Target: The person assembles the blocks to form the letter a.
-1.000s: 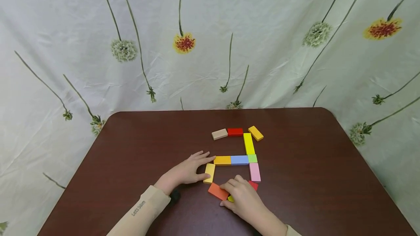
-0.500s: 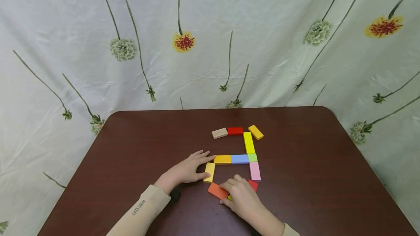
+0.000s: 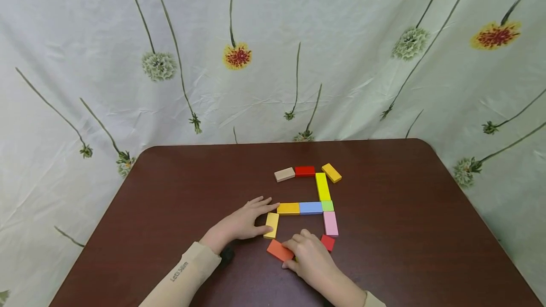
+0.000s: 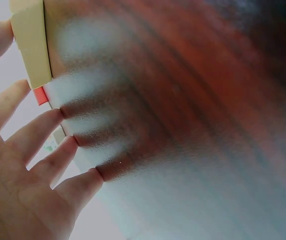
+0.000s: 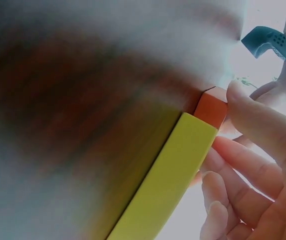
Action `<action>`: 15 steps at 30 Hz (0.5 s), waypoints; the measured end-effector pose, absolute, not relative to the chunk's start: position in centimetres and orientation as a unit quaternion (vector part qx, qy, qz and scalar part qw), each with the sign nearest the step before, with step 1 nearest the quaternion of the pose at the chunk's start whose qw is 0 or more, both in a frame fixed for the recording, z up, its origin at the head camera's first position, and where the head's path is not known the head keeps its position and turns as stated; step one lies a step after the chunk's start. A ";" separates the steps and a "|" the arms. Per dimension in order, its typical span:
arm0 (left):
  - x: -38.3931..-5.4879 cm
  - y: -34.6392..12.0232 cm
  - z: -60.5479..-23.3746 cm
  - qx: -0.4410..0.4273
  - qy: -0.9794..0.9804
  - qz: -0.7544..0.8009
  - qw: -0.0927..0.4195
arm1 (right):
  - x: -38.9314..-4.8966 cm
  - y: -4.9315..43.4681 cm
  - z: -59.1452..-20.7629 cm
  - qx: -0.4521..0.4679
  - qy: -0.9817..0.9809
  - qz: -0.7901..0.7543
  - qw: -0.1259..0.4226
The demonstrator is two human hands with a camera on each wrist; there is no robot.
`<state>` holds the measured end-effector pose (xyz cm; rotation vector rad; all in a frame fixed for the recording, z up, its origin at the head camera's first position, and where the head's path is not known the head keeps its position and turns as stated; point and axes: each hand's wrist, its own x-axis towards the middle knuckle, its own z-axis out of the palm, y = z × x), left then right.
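My left hand (image 3: 243, 221) lies with fingers spread, its thumb touching a pale yellow block (image 3: 271, 225) and its index fingertip at the end of an amber block (image 3: 288, 209). In the left wrist view the pale yellow block (image 4: 32, 42) sits between thumb and index finger. With thumb and fingers my right hand (image 3: 313, 257) pinches an orange block (image 3: 279, 250), which lies tilted just below the pale yellow one. A yellow block (image 5: 165, 175) lies against the orange block (image 5: 212, 109) in the right wrist view; from the head my hand mostly hides it.
A blue block (image 3: 311, 208), a small green block (image 3: 327, 205), a long yellow block (image 3: 323, 186) and a pink block (image 3: 330, 223) join the amber one. A red block (image 3: 328, 243) lies beside my right hand. Farther back lie beige (image 3: 284, 175), red (image 3: 304, 171) and golden (image 3: 332, 173) blocks.
My right hand has shifted slightly left with the orange block, and more of the nearby red block shows. The left hand has stayed in place.
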<state>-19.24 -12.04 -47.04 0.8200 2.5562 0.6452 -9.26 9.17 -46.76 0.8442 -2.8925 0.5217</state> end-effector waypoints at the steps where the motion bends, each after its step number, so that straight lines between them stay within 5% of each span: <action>1: -19.2 -12.0 -47.1 0.292 0.909 0.229 0.189 | -9.3 9.1 -46.8 0.276 -0.945 0.169 0.043; 15: -19.2 -12.1 -47.1 0.294 0.909 0.230 0.187 | -9.1 8.5 -47.0 0.281 -0.944 0.144 0.098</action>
